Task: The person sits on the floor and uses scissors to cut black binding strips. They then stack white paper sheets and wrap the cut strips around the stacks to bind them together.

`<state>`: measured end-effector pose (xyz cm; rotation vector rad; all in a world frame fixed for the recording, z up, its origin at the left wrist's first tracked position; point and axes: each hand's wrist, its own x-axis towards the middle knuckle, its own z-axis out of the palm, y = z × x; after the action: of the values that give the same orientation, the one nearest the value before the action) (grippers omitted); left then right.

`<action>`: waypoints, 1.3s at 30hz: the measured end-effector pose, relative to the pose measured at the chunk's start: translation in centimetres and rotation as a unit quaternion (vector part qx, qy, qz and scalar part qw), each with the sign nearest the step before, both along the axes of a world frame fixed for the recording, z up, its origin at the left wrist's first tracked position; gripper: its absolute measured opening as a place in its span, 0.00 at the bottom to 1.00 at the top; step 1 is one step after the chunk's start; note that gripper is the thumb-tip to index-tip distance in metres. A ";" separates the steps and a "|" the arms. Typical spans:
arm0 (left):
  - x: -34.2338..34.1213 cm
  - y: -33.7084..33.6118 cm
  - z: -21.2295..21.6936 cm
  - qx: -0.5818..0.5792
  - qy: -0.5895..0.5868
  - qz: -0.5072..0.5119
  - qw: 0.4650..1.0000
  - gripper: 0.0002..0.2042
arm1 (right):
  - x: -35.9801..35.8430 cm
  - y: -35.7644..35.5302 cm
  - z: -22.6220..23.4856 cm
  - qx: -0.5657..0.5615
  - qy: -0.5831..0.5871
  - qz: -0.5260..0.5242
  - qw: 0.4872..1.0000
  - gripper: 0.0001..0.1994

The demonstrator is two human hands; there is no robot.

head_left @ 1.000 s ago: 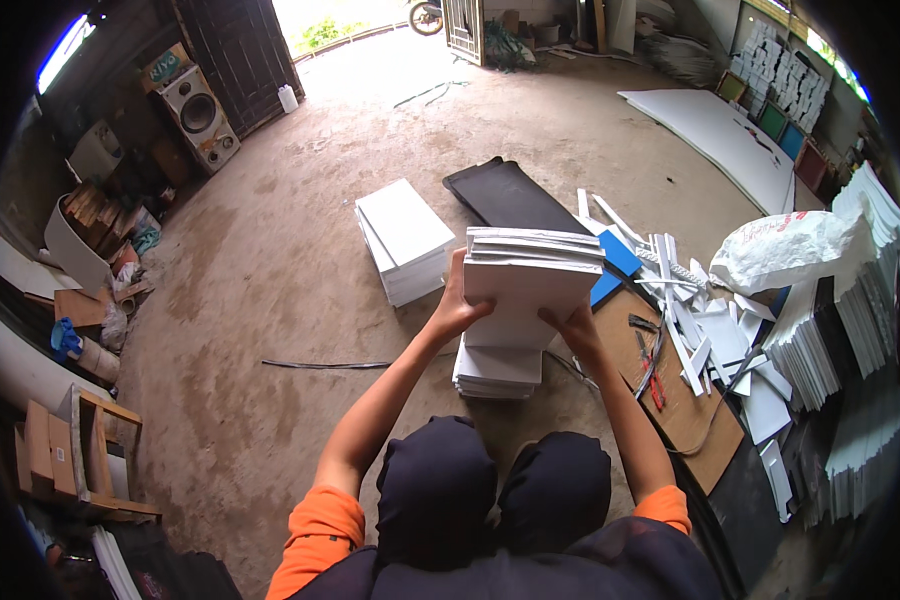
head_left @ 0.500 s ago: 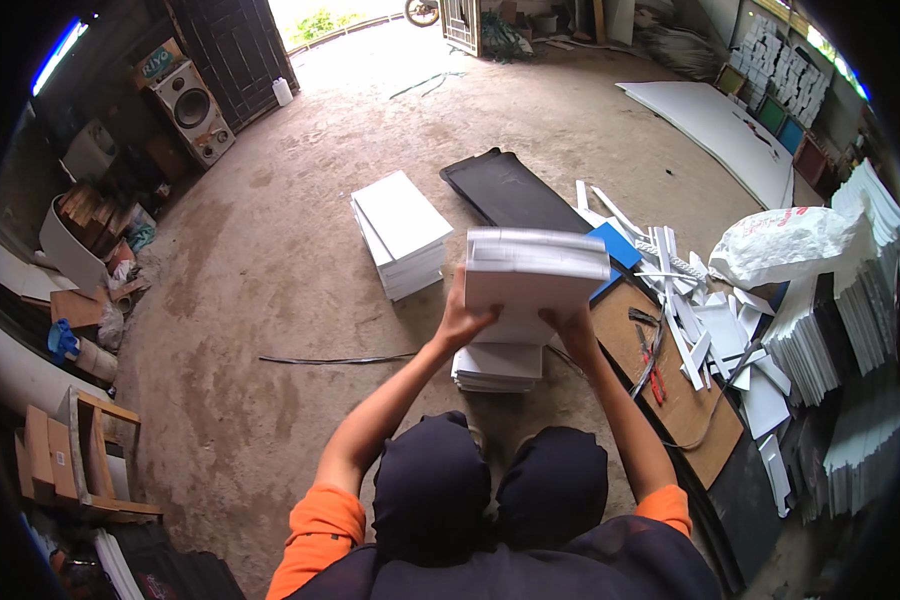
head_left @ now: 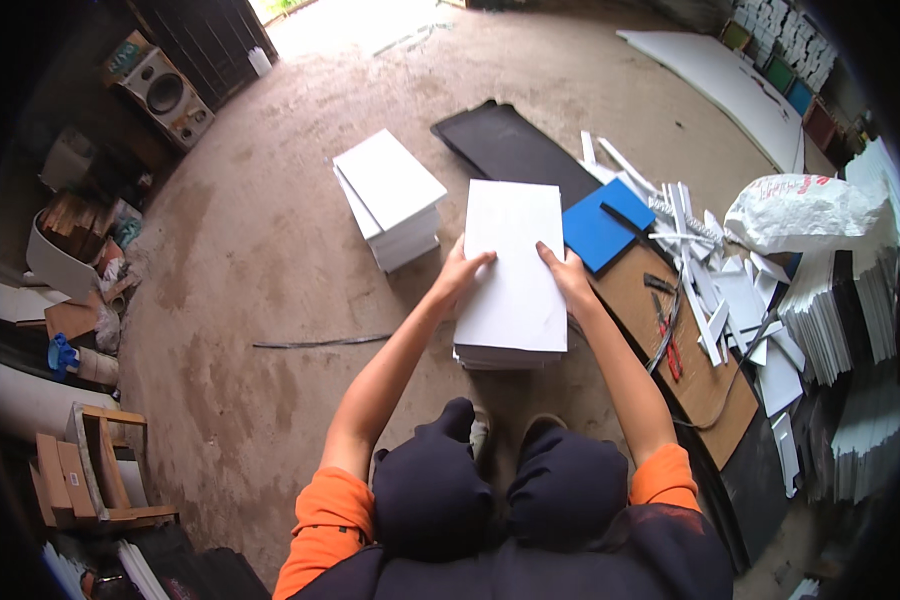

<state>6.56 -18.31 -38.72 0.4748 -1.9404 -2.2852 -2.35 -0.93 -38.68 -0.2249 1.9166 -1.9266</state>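
Note:
A stack of white rectangular sheets (head_left: 515, 300) is in front of my knees, lying flat on a lower pile whose edges show at its near end. My left hand (head_left: 458, 273) grips its left side, thumb on the top sheet. On the opposite side, my right hand (head_left: 567, 276) holds the right edge with the thumb also on top. Most of the other fingers are hidden at the sides. A second pile of white sheets (head_left: 395, 185) stands on the floor to the far left of my hands. Right of the held stack lies a blue panel (head_left: 602, 222) with a dark strip across it.
White offcuts (head_left: 705, 290) are heaped at the right, by a brown board (head_left: 715, 400) bearing red-handled pliers (head_left: 673, 358). Beyond are a white sack (head_left: 805, 213) and stacked sheets. Black sheeting (head_left: 515, 150) lies ahead. A wooden frame (head_left: 110, 460) and a speaker (head_left: 165, 95) stand left.
The held stack was tilted with its edge toward me; it has come down flat onto the lower pile. Both hands stay on its sides. The blue panel shows more fully.

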 end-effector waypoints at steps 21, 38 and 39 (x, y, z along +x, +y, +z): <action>3.3 0.7 -4.1 0.057 -0.030 -0.007 0.998 0.41 | 1.4 1.3 -3.6 -0.032 -0.105 0.053 0.992 0.41; 5.5 1.2 -7.6 0.043 -0.052 -0.034 0.997 0.37 | 3.4 2.9 -2.3 0.069 -0.007 0.033 0.997 0.43; 6.6 0.0 -10.1 0.095 -0.099 -0.076 0.988 0.35 | 3.6 2.8 -2.4 0.099 0.033 0.042 0.994 0.44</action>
<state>13.15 -18.26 -48.80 0.6152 -1.9133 -2.6279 1.29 1.84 -41.08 -0.3081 2.0900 -1.6805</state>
